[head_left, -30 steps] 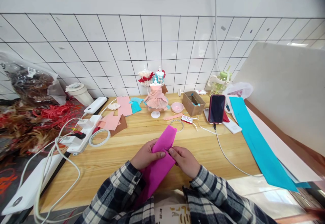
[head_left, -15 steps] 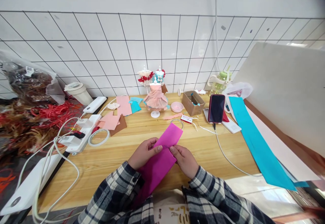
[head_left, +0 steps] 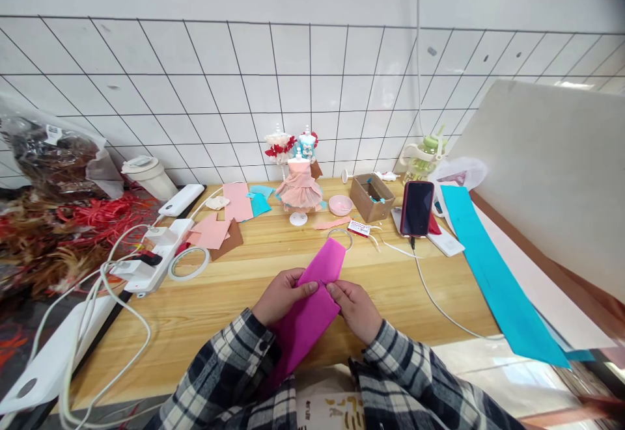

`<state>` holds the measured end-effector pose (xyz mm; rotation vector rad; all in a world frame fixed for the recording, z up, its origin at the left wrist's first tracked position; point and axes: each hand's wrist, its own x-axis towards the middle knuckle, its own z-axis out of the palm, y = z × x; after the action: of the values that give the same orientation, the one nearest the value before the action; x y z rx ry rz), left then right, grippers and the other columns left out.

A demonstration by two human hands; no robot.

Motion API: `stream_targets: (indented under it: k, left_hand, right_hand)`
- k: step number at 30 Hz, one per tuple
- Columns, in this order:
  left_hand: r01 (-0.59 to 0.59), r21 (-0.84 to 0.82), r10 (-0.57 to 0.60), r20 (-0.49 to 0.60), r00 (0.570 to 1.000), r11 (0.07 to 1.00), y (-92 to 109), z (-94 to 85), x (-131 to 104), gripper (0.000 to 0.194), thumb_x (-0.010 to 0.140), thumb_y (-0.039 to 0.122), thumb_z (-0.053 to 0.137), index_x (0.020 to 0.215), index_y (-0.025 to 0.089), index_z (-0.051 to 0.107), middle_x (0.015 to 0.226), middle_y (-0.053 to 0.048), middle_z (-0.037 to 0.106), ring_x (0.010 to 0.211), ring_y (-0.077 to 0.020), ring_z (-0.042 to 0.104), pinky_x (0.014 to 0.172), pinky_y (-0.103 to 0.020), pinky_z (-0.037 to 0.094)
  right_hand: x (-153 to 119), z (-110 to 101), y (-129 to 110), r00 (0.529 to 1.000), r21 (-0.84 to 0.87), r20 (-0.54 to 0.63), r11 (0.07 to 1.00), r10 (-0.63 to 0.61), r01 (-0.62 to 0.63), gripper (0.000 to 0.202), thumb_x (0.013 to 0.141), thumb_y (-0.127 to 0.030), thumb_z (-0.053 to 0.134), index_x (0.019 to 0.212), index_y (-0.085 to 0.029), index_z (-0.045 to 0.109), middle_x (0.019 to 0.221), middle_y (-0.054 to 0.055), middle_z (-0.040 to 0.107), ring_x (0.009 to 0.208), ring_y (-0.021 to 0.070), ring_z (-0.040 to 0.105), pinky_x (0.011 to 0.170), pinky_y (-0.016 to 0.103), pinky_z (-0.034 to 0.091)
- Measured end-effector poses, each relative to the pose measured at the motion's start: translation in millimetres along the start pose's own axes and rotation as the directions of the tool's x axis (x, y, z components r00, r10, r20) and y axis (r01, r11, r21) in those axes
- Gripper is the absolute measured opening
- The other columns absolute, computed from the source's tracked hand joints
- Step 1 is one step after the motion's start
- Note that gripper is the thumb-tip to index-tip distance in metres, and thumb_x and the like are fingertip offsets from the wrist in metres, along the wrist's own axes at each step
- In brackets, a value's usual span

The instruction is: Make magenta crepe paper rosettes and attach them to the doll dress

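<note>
A long magenta strip of fabric (head_left: pixel 305 326) slants from my lap up over the front of the wooden table. On its left edge, my left hand (head_left: pixel 283 296) is closed, with the thumb lying on top of the fabric. My right hand (head_left: pixel 355 308) pinches the right edge, thumb and fingertips pressed together. Between the two thumbs the fabric is gathered, with a thin dark line across it. Whether a needle or thread is there is too small to tell. The far end of the strip lies near a clear ring (head_left: pixel 347 231).
Small dress forms, one in a pink dress (head_left: pixel 299 186), stand at the back beside a pink bowl (head_left: pixel 340 205) and a cardboard box (head_left: pixel 372 203). A phone (head_left: pixel 416 209) and turquoise fabric (head_left: pixel 493 267) are right. A power strip (head_left: pixel 159 257), cables and tape roll (head_left: pixel 189 264) are left.
The far end of the magenta fabric has tilted and narrowed slightly, shifting left. My left hand has moved a little to the right; my right hand keeps its pinch.
</note>
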<state>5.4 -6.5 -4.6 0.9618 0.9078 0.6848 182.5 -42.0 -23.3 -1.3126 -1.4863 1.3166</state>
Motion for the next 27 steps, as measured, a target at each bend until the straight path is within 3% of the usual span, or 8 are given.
stream_targets:
  k: [9, 14, 21, 27]
  left_hand:
    - [0.021, -0.056, -0.021, 0.002, 1.000, 0.998, -5.1, 1.2, 0.3, 0.033, 0.064, 0.038, 0.078, 0.084, 0.014, 0.068, 0.076, -0.002, 0.069, 0.062, -0.0145, 0.058, 0.061, -0.024, 0.043]
    - [0.005, 0.008, -0.005, 0.024, 1.000, 1.000, -2.6, -0.3, 0.2, 0.033, 0.065, 0.038, 0.078, 0.083, 0.012, 0.069, 0.075, -0.002, 0.069, 0.063, -0.0135, 0.057, 0.061, -0.023, 0.042]
    - [-0.022, -0.015, 0.022, -0.005, 1.000, 1.000, -4.2, -7.2, 0.9, 0.032, 0.067, 0.036, 0.076, 0.087, 0.013, 0.069, 0.074, -0.001, 0.069, 0.064, -0.0138, 0.059, 0.063, -0.023, 0.042]
    - [-0.009, -0.009, 0.009, 0.020, 1.000, 1.000, -1.5, -7.6, -1.2, 0.029, 0.066, 0.033, 0.077, 0.086, 0.013, 0.070, 0.078, -0.001, 0.071, 0.065, -0.0135, 0.059, 0.065, -0.023, 0.043]
  right_hand:
    - [0.4, -2.2, 2.6, 1.000, -0.018, 0.012, 1.000, 0.004, -0.004, 0.047, 0.087, -0.057, 0.042, 0.067, -0.017, 0.057, 0.055, -0.002, 0.043, 0.053, 0.0112, 0.036, 0.051, 0.024, 0.032]
    - [1.1, -6.0, 2.1, 0.999, -0.040, 0.035, 0.999, -0.007, 0.008, 0.049, 0.087, -0.058, 0.041, 0.062, -0.017, 0.052, 0.054, -0.002, 0.040, 0.053, 0.0105, 0.035, 0.051, 0.024, 0.030]
    - [-2.4, -4.1, -2.2, 0.991, 0.161, 0.100, 0.981, 0.094, -0.109, 0.053, 0.082, -0.069, 0.039, 0.068, -0.019, 0.048, 0.046, -0.006, 0.032, 0.045, 0.0087, 0.030, 0.045, 0.024, 0.024]
    - [-4.6, -1.2, -8.6, 0.982, 0.211, 0.121, 0.963, 0.147, -0.171, 0.055, 0.075, -0.074, 0.044, 0.069, -0.019, 0.048, 0.044, -0.008, 0.028, 0.041, 0.0071, 0.025, 0.041, 0.024, 0.020]
